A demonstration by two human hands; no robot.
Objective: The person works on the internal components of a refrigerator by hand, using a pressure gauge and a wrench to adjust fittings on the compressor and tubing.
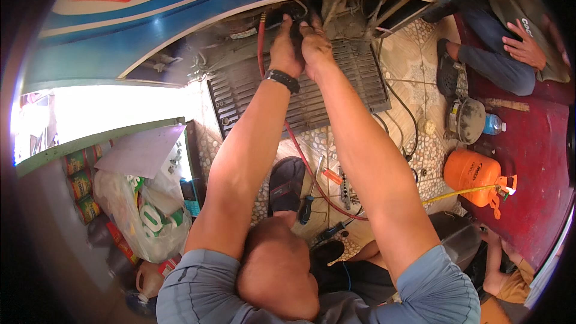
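Both my arms stretch forward under the edge of a blue and white panel (240, 27), into a dark opening with dusty parts. My left hand (286, 51), below a black wrist strap (281, 80), has its fingers closed at a black part (292, 13) in there. Close beside it, my right hand (316, 48) also has bent fingers at that part. What either holds is hidden in shadow. A red hose (261, 48) comes out left of my hands, passes behind my left wrist and curves across the floor. Under my hands lies a dusty black slatted grille (342, 93).
Near my foot (287, 186) are screwdrivers (306, 209), a metal bar with holes (344, 189) and a small orange tool (332, 176). An orange gas cylinder (471, 174) with a yellow hose (459, 192) stands right. A seated person (498, 54) is beyond. Left is a filled plastic bag (120, 195).
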